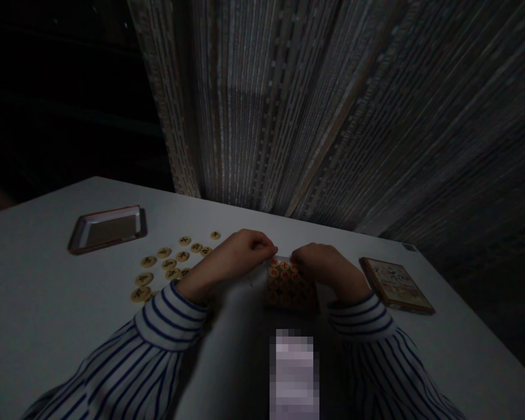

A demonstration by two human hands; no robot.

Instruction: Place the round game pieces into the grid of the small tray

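Observation:
Between my hands lies a small box holding several round Chinese chess pieces with red characters, the nearer ones deep in shadow. My left hand is closed, its thumb and fingertips pinched together at the far left corner of the box. Over the far right corner my right hand is curled, its fingers bent down beside the red pieces. What either hand grips is hidden or too small to make out. Several loose chess pieces with black characters lie left of my left forearm, which covers some of them.
An open, shallow box tray sits at the far left of the white table. On the right lies a flat box or lid with a printed picture. Behind the table's far edge hangs a striped curtain. The light is dim.

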